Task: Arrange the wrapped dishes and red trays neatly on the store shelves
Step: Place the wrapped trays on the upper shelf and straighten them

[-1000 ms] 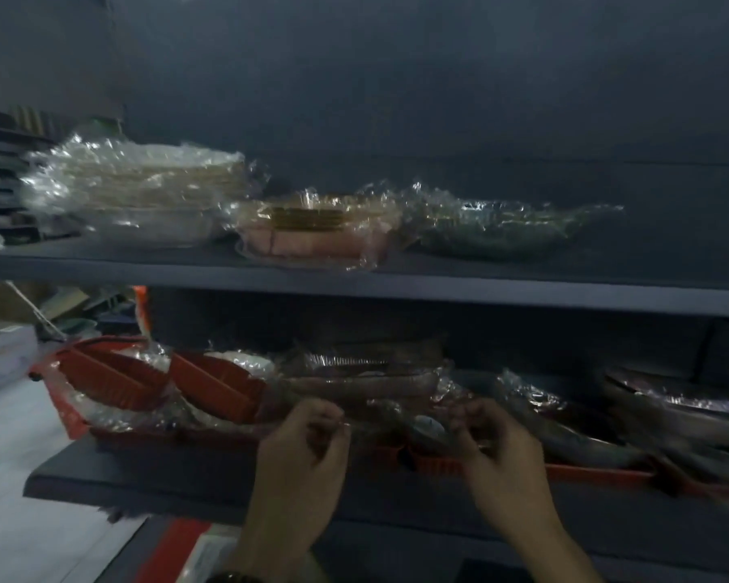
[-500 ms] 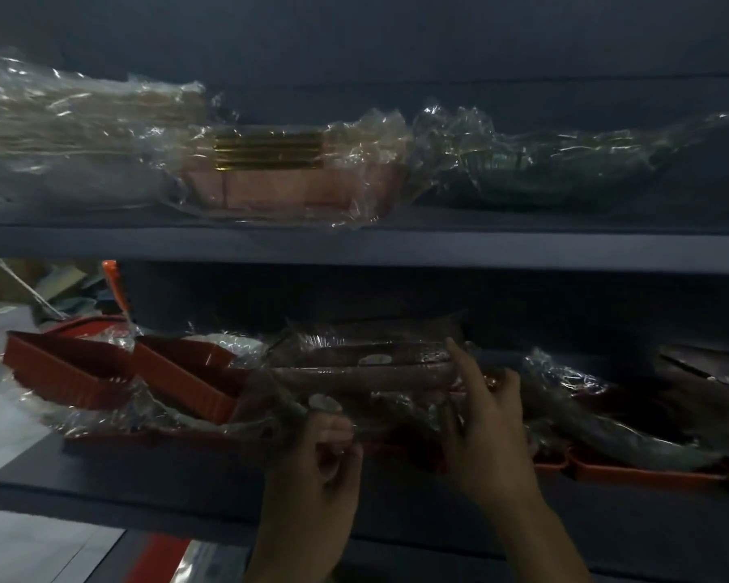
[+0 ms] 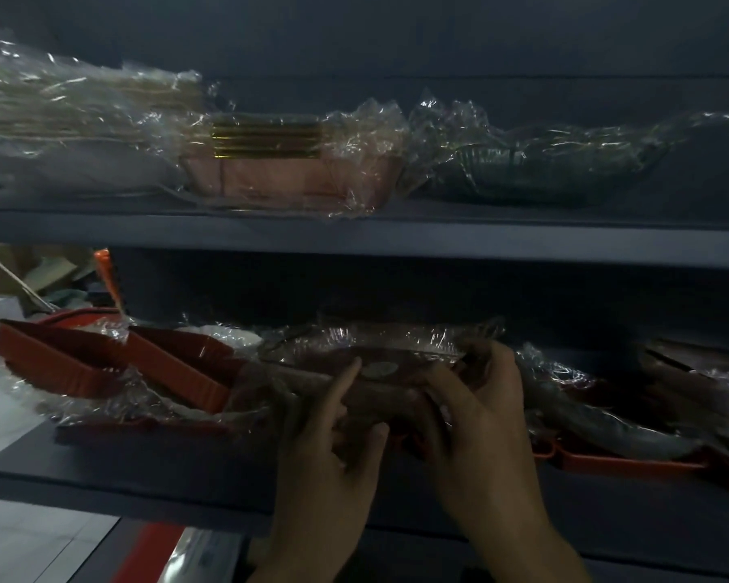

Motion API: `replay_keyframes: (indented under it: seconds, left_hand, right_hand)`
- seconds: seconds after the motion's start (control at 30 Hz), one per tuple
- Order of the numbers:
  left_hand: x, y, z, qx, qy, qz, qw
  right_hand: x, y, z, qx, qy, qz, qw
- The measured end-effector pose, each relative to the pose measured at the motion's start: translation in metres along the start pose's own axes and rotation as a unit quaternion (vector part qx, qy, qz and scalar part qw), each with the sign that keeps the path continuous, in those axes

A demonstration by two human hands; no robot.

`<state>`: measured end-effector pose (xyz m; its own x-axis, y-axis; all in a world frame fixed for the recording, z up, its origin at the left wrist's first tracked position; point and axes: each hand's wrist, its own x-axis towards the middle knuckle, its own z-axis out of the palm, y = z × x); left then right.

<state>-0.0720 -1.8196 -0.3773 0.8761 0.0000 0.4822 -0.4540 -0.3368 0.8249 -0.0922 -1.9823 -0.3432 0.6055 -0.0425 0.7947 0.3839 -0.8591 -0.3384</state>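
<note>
**Squaring up a wrapped dish on the lower shelf**

The step in hand looks like straightening one wrapped dish (image 3: 396, 355) in the middle of the lower shelf (image 3: 144, 477). Both hands are on it. The left hand (image 3: 333, 452) takes the near edge, with its index finger laid straight up the front, the thumb below and the other fingers (image 3: 312, 418) curled in. The right hand (image 3: 480, 418) wraps round the dish's right end, its fingertips hooked over the far rim.

The dish is dark brown, long and shallow. It is sealed in crinkled clear film that catches the light, with a small pale label on the front. It appears to sit on top of other wrapped pieces rather than on the shelf board, though the dim light makes that hard to confirm.

Just to its left lie two red trays (image 3: 177, 372), tilted and loosely filmed. To the right, more dark wrapped dishes (image 3: 607, 427) rest on a red base.

The next move probably calls for a level two-handed set-down, parallel with the shelf edge. The film is slippery, so the grip should stay on the rim rather than on loose wrap.
</note>
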Motion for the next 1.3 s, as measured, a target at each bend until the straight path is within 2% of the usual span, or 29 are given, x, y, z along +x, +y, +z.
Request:
replay_keyframes:
  seconds: [0.2,0.3,0.37,0.43,0.6,0.67,0.93,1.07,1.17,1.3]
  left_hand:
    - [-0.013,0.009,-0.003,0.017,-0.041,0.059,0.997]
    - [-0.019,0.012,-0.001,-0.016,-0.045,0.028,0.998]
    - [-0.022,0.014,-0.004,-0.036,-0.030,-0.006,0.999]
    - [-0.025,0.015,-0.012,-0.041,-0.010,-0.021,0.999]
    - [-0.032,0.019,-0.039,-0.017,0.003,0.023,1.000]
    - [-0.035,0.020,-0.048,-0.042,0.004,0.017,0.999]
    - [-0.058,0.047,-0.086,-0.102,-0.018,0.004,0.995]
    - [-0.076,0.072,-0.101,-0.130,-0.044,-0.026,0.990]
    - [-0.086,0.090,-0.118,-0.125,-0.055,-0.017,0.991]
    - [-0.098,0.115,-0.141,-0.081,-0.044,0.038,0.995]
  right_hand:
    - [-0.020,-0.016,-0.015,-0.020,-0.002,-0.006,1.000]
    - [-0.026,-0.009,-0.029,0.055,-0.002,-0.022,0.998]
    - [-0.029,-0.003,-0.043,0.121,-0.006,0.003,0.993]
    - [-0.031,0.013,-0.056,0.129,-0.004,0.047,0.991]
    - [-0.039,0.049,-0.076,0.146,-0.084,0.116,0.979]
    - [-0.043,0.049,-0.081,0.138,-0.101,0.130,0.977]
    - [-0.044,-0.006,-0.115,0.310,-0.131,0.144,0.931]
    - [-0.043,-0.025,-0.134,0.404,-0.157,0.130,0.892]
    - [-0.043,-0.040,-0.137,0.393,-0.123,0.120,0.903]
    - [-0.043,-0.061,-0.146,0.390,-0.095,0.130,0.907]
